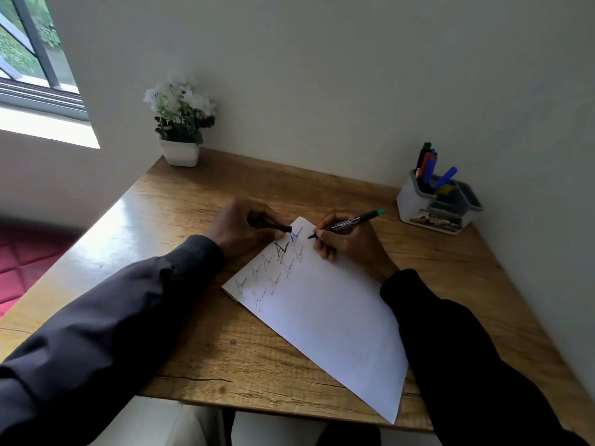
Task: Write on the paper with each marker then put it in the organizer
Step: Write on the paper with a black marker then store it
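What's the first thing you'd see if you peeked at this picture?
Two hands meet in the middle. The right hand holds a marker with its tip at the far end of the white paper, and the left hand pinches a black cap at the paper's corner. At the back right stands an organizer with markers in it, and white flowers sit at the back left.

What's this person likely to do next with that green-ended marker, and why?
Probably write a short scribble: the right hand holds the uncapped marker with its tip at the top corner of the paper, beside the blue scribble, while the left hand pinches the cap. Capping and the organizer likely come after.
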The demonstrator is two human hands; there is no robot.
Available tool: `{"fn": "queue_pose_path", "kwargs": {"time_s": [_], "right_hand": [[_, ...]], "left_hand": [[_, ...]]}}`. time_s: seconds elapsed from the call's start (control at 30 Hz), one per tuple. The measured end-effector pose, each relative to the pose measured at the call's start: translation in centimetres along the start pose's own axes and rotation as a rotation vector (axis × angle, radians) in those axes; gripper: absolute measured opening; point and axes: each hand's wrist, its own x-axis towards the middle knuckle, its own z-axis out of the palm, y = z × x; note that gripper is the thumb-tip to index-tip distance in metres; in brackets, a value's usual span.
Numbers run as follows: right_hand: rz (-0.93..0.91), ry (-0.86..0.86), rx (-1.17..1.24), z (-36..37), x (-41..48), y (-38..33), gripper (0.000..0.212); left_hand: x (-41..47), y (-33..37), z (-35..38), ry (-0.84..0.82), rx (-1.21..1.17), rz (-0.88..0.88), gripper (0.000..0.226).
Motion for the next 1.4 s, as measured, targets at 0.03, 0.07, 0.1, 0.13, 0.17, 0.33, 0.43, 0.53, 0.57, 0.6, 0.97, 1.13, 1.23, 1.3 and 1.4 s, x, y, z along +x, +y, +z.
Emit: {"fn": "queue_pose_path", "kwargs": {"time_s": [0.03,0.07,0.1,0.13,0.17,0.33,0.43,0.53,0.57,0.6,0.97,1.13,1.23,1.3,1.4], "right_hand": [[0.002,0.005,-0.016,0.1,0.1,-0.1,0.008],[0.004,0.011,-0.030,0.2,0.1,-0.2,0.010],[0.004,0.013,-0.041,0.3,0.2,-0.3,0.011],[0.002,0.013,-0.054,0.3,0.2,-0.3,0.012],[-0.001,0.012,-0.070,0.3,0.2,-0.4,0.014],[-0.013,0.012,-0.141,0.5,0.1,-0.3,0.017],[-0.004,0.015,-0.165,0.6,0.2,-0.3,0.017],[0.004,0.017,-0.167,0.6,0.3,-0.4,0.017],[0.009,0.021,-0.161,0.6,0.3,-0.4,0.016],[0.017,0.029,-0.154,0.7,0.2,-0.4,0.016],[0.090,0.115,-0.174,1.1,0.4,-0.5,0.021],[0.060,0.095,-0.117,1.0,0.2,-0.4,0.017],[0.063,0.080,-0.130,1.1,0.2,-0.4,0.013],[0.066,0.088,-0.127,1.1,0.1,-0.4,0.012],[0.067,0.107,-0.113,1.1,0.1,-0.4,0.016]], "left_hand": [[0.0,0.0,0.0,0.000,0.004,0.005,0.019],[0.0,0.0,0.1,0.000,0.008,0.008,0.020],[0.0,-0.1,0.1,-0.001,0.014,0.009,0.020],[0.0,0.0,0.0,-0.004,0.021,0.012,0.020],[0.0,-0.1,0.0,-0.007,0.029,0.015,0.020],[0.1,-0.2,0.0,-0.009,0.063,0.013,0.021],[0.1,-0.2,0.1,-0.009,0.067,-0.004,0.021],[0.1,-0.3,0.0,-0.009,0.063,-0.009,0.021],[0.1,-0.3,0.0,-0.008,0.064,-0.009,0.022],[0.1,-0.2,0.0,-0.006,0.068,-0.006,0.022],[0.1,-0.3,0.0,-0.011,0.055,-0.003,0.021],[0.1,-0.2,0.0,-0.013,0.064,0.000,0.021],[0.1,-0.1,0.0,-0.009,0.068,0.007,0.021],[0.1,-0.1,-0.1,-0.011,0.065,0.005,0.021],[0.1,-0.1,0.0,-0.019,0.059,-0.005,0.021]]}}
